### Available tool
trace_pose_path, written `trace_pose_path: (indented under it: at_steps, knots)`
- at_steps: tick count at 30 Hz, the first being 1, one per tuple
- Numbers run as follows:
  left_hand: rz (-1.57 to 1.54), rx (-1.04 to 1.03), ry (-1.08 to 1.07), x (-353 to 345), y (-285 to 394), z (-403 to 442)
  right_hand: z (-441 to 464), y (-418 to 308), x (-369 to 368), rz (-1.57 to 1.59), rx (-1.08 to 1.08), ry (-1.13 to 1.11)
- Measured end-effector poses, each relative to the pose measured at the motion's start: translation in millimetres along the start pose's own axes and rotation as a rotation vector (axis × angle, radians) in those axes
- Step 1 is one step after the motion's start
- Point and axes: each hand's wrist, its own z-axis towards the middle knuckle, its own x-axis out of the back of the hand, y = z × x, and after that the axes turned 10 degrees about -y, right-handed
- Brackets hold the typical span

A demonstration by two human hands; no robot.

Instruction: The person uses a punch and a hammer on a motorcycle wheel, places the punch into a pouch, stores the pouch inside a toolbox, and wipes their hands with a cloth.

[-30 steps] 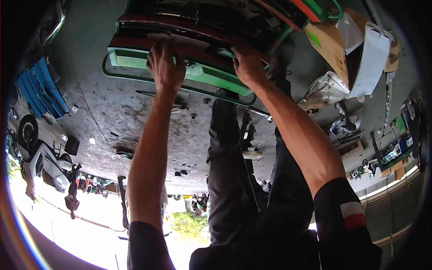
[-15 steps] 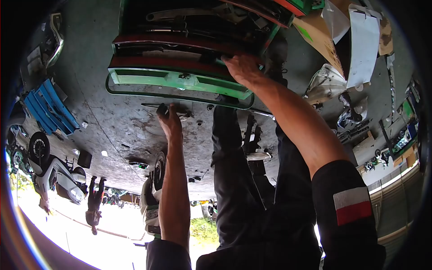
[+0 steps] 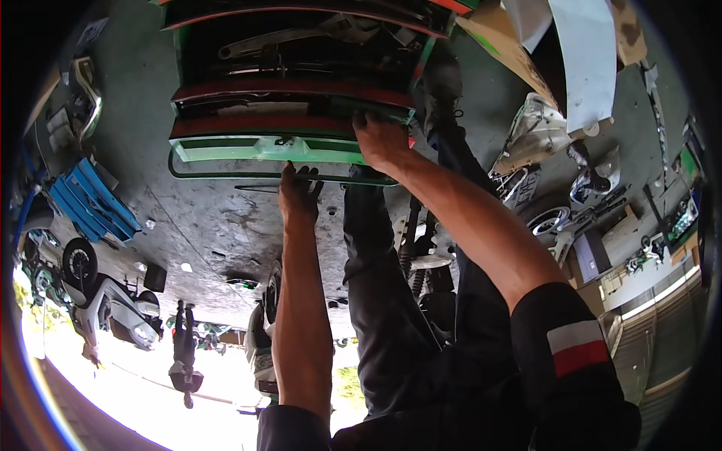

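A metal toolbox with stepped red and green trays stands open in front of me at the top of the view. My right hand has its fingers curled over the tray edge at the toolbox's right side; the fingertips are partly hidden. Along the near side runs a thin dark-green handle bar. My left hand is at this bar with fingers apart, reaching up over it; whether it touches is not clear. A large wrench lies inside the toolbox. A thin dark rod-like tool lies on the floor left of my left hand.
Cardboard boxes stand at the upper right. Blue panels and a scooter are on the left. A person stands outside at lower left, upside down in this view. Small parts lie about the concrete floor.
My left hand has moved up to the toolbox's handle bar and its fingers have turned. My right hand stays on the tray edge. The whole view has shifted slightly.
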Motion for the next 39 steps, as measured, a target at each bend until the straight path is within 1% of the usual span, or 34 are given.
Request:
trace_pose_path:
  at_steps: [1,4,7,10,13,16,19,22,25,26,27,28,29,30,32,33,34,35,37,38,39]
  knots:
    - [0.045,-0.023,0.004,-4.9,-0.5,-3.8,-2.1,3.1,-4.1,-0.013,0.027,0.018]
    - [0.054,-0.067,-0.011,-12.1,-1.0,-8.3,-28.4,20.0,-21.6,0.088,-0.001,0.248]
    - [0.074,-0.086,-0.049,-27.1,3.4,-17.9,-39.2,30.1,-31.9,0.088,0.058,0.535]
    - [0.100,-0.098,-0.033,-43.6,18.6,-26.3,-41.8,27.3,-36.9,0.143,-0.032,0.579]
    - [0.157,-0.127,-0.054,-64.9,29.1,-30.4,-35.1,18.6,-29.4,0.220,-0.303,0.580]
    - [0.135,-0.145,-0.004,-83.8,35.0,-33.7,-34.7,21.8,-25.7,0.253,-0.292,0.553]
    - [0.153,-0.120,-0.011,-90.3,41.9,-30.1,-34.2,33.7,-19.0,0.321,-0.246,0.479]
    - [0.182,-0.127,-0.037,-95.4,48.8,-28.6,-28.4,51.6,-12.3,0.415,-0.117,0.399]
    - [0.133,-0.124,-0.119,-113.4,61.1,-38.1,-51.0,70.9,0.5,0.585,-0.021,0.515]
    - [0.105,-0.118,-0.145,-116.4,66.2,-38.6,-62.9,78.7,5.6,0.634,-0.037,0.544]
    - [0.146,-0.197,-0.207,-129.2,69.7,-42.8,-80.9,87.1,14.8,0.684,-0.059,0.567]
    - [0.121,-0.163,-0.201,-147.4,75.7,-47.7,-99.2,97.0,19.3,0.731,-0.085,0.594]
    - [0.171,-0.165,-0.306,-162.6,80.4,-54.1,-120.1,110.1,26.7,0.736,-0.131,0.628]
    - [0.218,-0.166,-0.426,-177.2,84.6,-56.2,-136.6,123.6,23.4,0.757,-0.182,0.599]
    - [0.453,-0.175,-0.356,-212.1,83.5,-67.4,-168.7,155.0,6.9,0.791,-0.302,0.573]
    - [0.547,-0.160,-0.251,-216.2,82.8,-62.3,-187.3,167.3,1.6,0.771,-0.405,0.545]
    - [0.609,-0.132,-0.246,-218.4,81.9,-63.4,-207.3,183.3,-5.8,0.804,-0.443,0.452]
    - [0.678,-0.160,-0.239,-221.3,74.5,-74.2,-228.9,196.5,-15.4,0.814,-0.475,0.411]
    - [0.836,-0.094,-0.376,-196.8,79.8,-65.6,-268.0,218.7,-32.6,0.907,-0.597,0.396]
    - [0.973,-0.090,-0.294,-204.1,74.9,-77.9,-285.8,223.9,-44.0,0.964,-0.651,0.386]
    - [1.113,-0.093,-0.327,-202.2,75.9,-87.3,-302.1,226.1,-59.4,1.011,-0.674,0.411]
